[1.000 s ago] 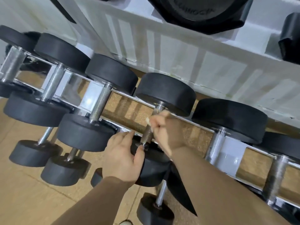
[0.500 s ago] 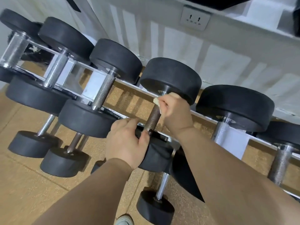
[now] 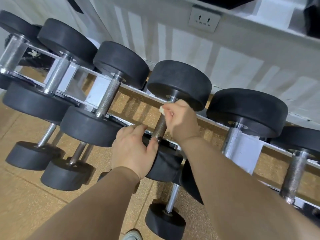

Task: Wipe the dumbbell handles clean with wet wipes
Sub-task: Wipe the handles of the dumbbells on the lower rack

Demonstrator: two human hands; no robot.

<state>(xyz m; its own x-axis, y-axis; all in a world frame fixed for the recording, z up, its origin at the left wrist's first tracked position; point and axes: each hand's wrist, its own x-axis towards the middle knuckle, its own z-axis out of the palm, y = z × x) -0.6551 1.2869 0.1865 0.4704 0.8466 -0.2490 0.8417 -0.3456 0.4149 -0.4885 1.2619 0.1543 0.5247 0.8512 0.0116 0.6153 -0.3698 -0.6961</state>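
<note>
On the rack (image 3: 99,90) by the white wall (image 3: 242,66) w/ its socket (image 3: 204,19), above tan speckled floor (image 3: 26,196), our right hand (image 3: 183,118) curls a wet wipe (image 3: 162,110) round the top of the dumbbell handle (image 3: 160,126). Our left hand (image 3: 131,149) grips the near black head (image 3: 166,167), fingers bent over it.

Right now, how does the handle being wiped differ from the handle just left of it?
The wiped handle looks dark and brownish; the neighbour handle is bright silver. The right hand grips the wiped handle with a wet wipe near its far end; nothing touches the neighbour handle. The left hand holds the wiped dumbbell's near head; the neighbour's is untouched. Both are knurled metal, tilted alike on one rack.
</note>
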